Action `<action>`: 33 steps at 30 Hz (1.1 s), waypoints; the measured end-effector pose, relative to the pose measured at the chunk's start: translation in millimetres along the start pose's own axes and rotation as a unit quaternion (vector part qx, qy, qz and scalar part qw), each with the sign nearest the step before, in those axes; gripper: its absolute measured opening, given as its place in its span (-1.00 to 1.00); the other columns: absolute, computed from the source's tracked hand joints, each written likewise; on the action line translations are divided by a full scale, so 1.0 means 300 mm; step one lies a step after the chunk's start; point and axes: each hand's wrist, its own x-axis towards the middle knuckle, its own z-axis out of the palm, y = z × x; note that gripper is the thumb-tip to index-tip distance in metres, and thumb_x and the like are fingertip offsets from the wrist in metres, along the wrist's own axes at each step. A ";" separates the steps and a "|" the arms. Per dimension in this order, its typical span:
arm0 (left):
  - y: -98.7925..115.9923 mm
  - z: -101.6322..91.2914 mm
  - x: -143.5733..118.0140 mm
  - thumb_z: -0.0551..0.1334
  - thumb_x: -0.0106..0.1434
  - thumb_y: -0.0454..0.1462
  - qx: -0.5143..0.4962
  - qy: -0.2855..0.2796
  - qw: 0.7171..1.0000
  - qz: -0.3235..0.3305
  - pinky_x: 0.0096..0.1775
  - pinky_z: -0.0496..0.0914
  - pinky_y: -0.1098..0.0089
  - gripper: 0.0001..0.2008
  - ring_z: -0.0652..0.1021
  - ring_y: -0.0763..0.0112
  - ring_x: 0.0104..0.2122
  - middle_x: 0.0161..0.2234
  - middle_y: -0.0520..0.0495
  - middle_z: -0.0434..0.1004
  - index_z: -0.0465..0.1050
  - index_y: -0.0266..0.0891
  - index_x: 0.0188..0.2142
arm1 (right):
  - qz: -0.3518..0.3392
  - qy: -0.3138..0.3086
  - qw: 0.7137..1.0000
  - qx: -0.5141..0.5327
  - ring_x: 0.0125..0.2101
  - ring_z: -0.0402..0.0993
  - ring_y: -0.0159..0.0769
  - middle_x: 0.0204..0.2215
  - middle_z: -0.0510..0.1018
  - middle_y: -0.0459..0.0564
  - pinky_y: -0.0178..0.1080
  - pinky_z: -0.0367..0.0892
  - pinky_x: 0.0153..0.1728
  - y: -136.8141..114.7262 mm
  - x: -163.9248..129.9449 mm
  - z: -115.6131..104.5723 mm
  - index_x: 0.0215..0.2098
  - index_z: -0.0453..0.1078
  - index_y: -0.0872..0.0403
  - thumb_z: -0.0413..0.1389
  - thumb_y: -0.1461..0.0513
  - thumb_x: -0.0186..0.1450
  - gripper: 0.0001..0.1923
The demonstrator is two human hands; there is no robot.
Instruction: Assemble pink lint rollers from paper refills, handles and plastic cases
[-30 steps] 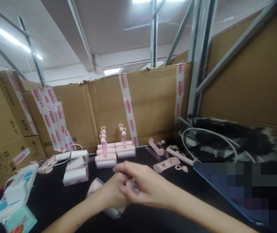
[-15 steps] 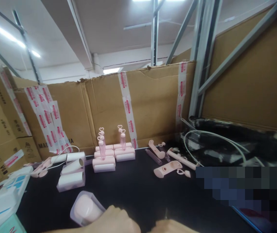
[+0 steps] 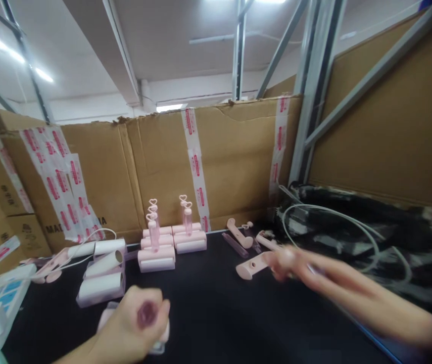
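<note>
My left hand (image 3: 136, 321) is closed in a fist around a translucent purplish tube (image 3: 147, 314), whose round end faces me. Under and behind this fist, a clear plastic piece with something pale pink (image 3: 105, 316) is mostly covered. At the right, my right hand (image 3: 286, 262) is over loose pink parts, its fingers bent down and blurred by motion. Beside its fingertips lies a curved pink holder with a hole (image 3: 249, 268). Whether the right fingers grip anything is not clear. Beyond them are another pink holder (image 3: 239, 233) and a translucent purplish part (image 3: 235, 245).
Several pink rollers with heart-topped handles (image 3: 156, 255) stand at mid-table. White paper rolls in clear cases (image 3: 101, 287) lie left of them. A white power strip (image 3: 11, 298) is at the left edge. Cardboard (image 3: 234, 162) walls the back; a pale cable (image 3: 337, 208) loops at right.
My right hand has moved away from the left, forward and right to the loose pink parts. My left fist has come up and leftward, now showing the tube's end. The view has shifted slightly.
</note>
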 end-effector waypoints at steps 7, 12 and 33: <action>-0.031 0.164 0.154 0.25 0.08 0.00 -0.305 -0.068 0.949 -0.043 -0.56 0.22 0.49 -0.58 0.27 0.57 -0.75 -0.79 0.21 0.12 0.10 -0.20 -0.60 | 0.013 0.061 0.996 0.055 0.06 0.29 0.04 -0.13 0.54 0.14 0.00 0.12 0.12 0.253 0.253 0.045 -0.30 0.51 0.07 0.09 -0.22 0.05 -0.42; -0.017 0.140 0.157 0.33 0.06 -0.14 -0.290 -0.122 0.948 0.040 -0.32 0.32 0.41 -0.62 0.46 0.47 -0.47 -0.50 0.07 0.41 0.12 -0.19 -0.32 | -0.001 0.150 0.983 0.104 -0.13 0.46 -0.14 -0.19 0.53 0.10 -0.05 0.29 -0.02 0.229 0.293 0.047 -0.23 0.39 0.06 -0.05 -0.17 0.21 -0.48; -0.173 0.161 -0.012 0.43 -0.11 -0.27 -0.184 0.070 0.979 -0.048 0.07 0.22 0.11 -0.05 0.41 0.14 -0.01 -0.08 -0.09 0.35 -0.08 -0.12 0.18 | -0.090 0.040 0.991 0.092 -0.58 0.40 -0.35 -0.61 0.50 -0.05 -0.32 0.25 -0.51 -0.224 0.088 0.506 -0.55 0.35 0.09 0.03 0.01 0.25 -0.63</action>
